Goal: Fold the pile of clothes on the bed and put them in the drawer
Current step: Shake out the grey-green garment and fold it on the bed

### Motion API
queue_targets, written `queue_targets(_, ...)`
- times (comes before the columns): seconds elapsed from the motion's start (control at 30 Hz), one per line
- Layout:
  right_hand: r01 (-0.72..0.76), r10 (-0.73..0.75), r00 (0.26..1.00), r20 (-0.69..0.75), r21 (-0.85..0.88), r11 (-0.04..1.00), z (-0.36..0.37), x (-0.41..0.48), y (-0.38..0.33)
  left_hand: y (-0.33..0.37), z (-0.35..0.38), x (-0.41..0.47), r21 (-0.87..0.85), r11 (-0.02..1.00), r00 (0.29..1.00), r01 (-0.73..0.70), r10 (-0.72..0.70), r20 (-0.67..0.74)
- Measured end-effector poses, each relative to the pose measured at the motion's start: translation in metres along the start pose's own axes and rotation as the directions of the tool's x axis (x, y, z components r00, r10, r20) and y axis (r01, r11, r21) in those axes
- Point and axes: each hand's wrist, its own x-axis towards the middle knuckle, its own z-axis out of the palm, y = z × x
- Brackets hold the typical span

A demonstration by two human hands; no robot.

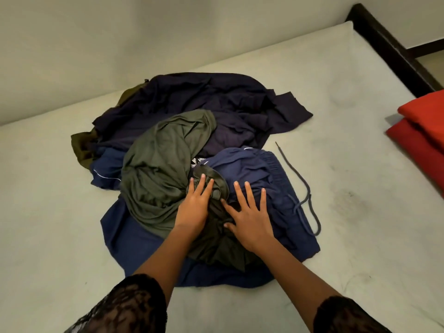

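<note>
A pile of clothes lies in the middle of the bed. On top sits a crumpled olive-green shirt. Beside it, on the right, are navy shorts with a grey drawstring trailing onto the mattress. Dark navy garments spread out behind, and a blue one lies underneath. My left hand rests on the green shirt with straight fingers near its collar. My right hand lies flat with spread fingers across the navy shorts and the green shirt's edge.
Red folded fabric sits at the bed's right edge. A dark wooden bed frame runs along the far right. A pale wall borders the bed at the back. No drawer is in view.
</note>
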Motion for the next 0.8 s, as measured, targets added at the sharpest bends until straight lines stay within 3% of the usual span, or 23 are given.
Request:
queue_targets(0.07,0.022,-0.025,0.99,-0.139,-0.02,1.0,-0.006,0.0,-0.005,0.001,-0.011,-0.004,-0.181,0.983,0.992,0.015,-0.037,-0.12)
queue_targets(0.13,-0.047,0.053,0.992,-0.119,0.059,0.997,-0.028,0.001,-0.01,0.01,-0.03,-0.007,-0.345,0.937,0.954,0.05,-0.147,-0.262)
queue_targets(0.2,-0.176,0.201,0.976,-0.08,0.246,0.953,-0.057,0.004,-0.015,0.024,-0.055,-0.009,-0.497,0.866,0.919,0.058,-0.241,-0.312)
queue_targets(0.27,-0.253,0.293,0.956,0.012,0.536,0.805,-0.089,0.006,-0.016,0.041,-0.093,-0.015,-0.628,0.778,0.899,-0.026,-0.256,-0.355)
queue_targets(0.33,-0.24,0.287,0.954,0.084,0.789,0.565,-0.134,0.007,-0.015,0.062,-0.142,-0.023,-0.683,0.716,0.889,-0.142,-0.211,-0.406)
queue_targets(0.37,-0.211,0.279,0.958,0.064,0.816,0.538,-0.153,0.006,-0.015,0.073,-0.166,-0.026,-0.701,0.686,0.886,-0.195,-0.184,-0.426)
queue_targets(0.47,-0.192,0.36,0.932,-0.043,0.784,0.59,-0.229,0.001,-0.009,0.108,-0.249,-0.042,-0.732,0.58,0.865,-0.359,-0.089,-0.495)
queue_targets(0.67,-0.079,0.451,0.873,-0.185,0.859,0.505,-0.405,-0.043,0.01,0.169,-0.403,-0.089,-0.653,0.486,0.764,-0.58,0.048,-0.643)
queue_targets(0.8,0.015,0.474,0.836,-0.277,0.874,0.485,-0.503,-0.086,0.026,0.201,-0.463,-0.115,-0.701,0.41,0.799,-0.583,0.13,-0.588)
